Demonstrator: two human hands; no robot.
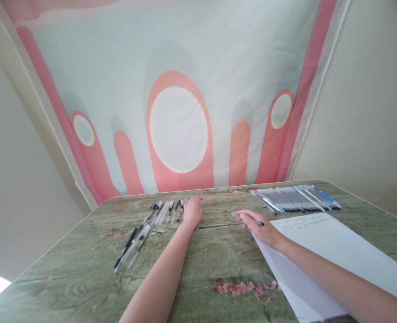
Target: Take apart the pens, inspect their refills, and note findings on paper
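Observation:
My right hand (255,223) is closed around a slim pen (259,223). Its dark end shows behind the fingers, and its pale end sticks out to the left. This hand is over the upper left corner of a white sheet of paper (326,251) with faint marks along its top. My left hand (192,211) rests on the table at the right end of a row of pen parts (163,211), one finger stretched out to the right. Its other fingers are partly hidden, and I see nothing held in it. The row has clear tubes, black caps and thin pieces.
Many grey pens (286,199) lie side by side at the back right, with a few blue and white ones. Loose black and clear pen pieces (133,244) lie at left. The wood-patterned table (84,269) meets a pink-and-grey hanging cloth (218,67) behind.

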